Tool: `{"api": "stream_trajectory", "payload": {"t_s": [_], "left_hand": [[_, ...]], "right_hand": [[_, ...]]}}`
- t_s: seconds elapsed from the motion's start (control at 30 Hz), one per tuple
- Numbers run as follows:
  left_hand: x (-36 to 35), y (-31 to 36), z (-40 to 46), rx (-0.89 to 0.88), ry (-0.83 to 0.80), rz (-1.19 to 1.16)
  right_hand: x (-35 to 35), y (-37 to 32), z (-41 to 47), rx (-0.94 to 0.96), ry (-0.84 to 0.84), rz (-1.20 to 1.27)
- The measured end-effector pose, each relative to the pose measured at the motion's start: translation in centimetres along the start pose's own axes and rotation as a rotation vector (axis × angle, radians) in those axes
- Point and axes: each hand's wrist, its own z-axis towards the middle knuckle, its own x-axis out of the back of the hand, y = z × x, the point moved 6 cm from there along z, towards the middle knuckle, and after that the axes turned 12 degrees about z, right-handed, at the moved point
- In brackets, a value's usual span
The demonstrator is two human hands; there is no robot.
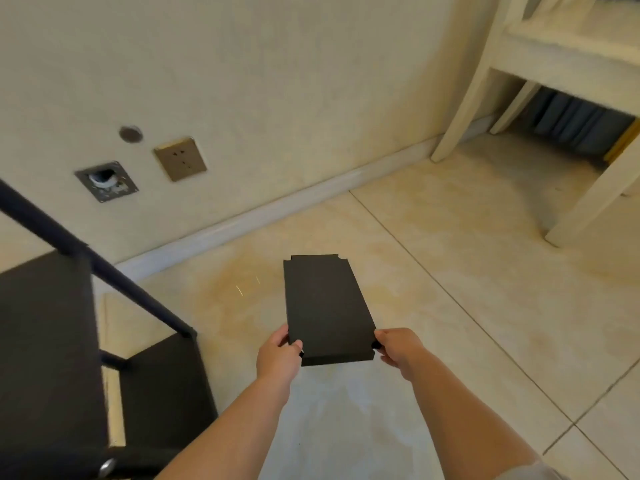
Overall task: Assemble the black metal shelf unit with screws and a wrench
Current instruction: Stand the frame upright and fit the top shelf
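A flat black metal shelf panel (325, 306) with notched corners is held level above the tiled floor, its long side pointing away from me. My left hand (278, 356) grips its near left corner, thumb on top. My right hand (398, 348) grips the near right corner. At the left stands the partly built black shelf unit (52, 341), with a black tube (104, 268) running diagonally and two dark shelves fixed in it. No screws or wrench are visible.
A cream wall with a skirting board (277, 209) runs behind, carrying a socket plate (180, 159) and an open wall box (105, 181). A pale wooden chair (519, 64) stands at the upper right. Beige floor tiles (450, 271) spread around the panel.
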Motion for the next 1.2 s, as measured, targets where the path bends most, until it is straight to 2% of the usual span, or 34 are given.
{"api": "stream_trajectory", "payload": {"t_s": [0.33,0.57,0.7,0.8,0.93,1.2], "left_hand": [[9.4,11.0,-15.7,-0.323,0.215,0.015],[15.2,14.2,-26.0,-0.450,0.317,-0.092],[18.8,15.1,-31.6,-0.590,0.363,-0.115],[21.8,15.6,-35.2,-0.705,0.392,-0.091],[26.3,15.9,-39.2,-0.804,0.538,0.007],[35.4,14.0,-40.5,-0.766,0.843,0.072]], "right_hand": [[2.3,-12.6,-17.9,0.345,-0.095,0.095],[2.8,-16.3,-28.6,0.475,-0.189,0.233],[2.0,-18.1,-34.6,0.529,-0.275,0.303],[0.7,-19.8,-38.5,0.570,-0.343,0.321],[-2.5,-21.5,-43.0,0.611,-0.445,0.322],[-11.4,-22.1,-48.8,0.733,-0.635,0.228]]}}
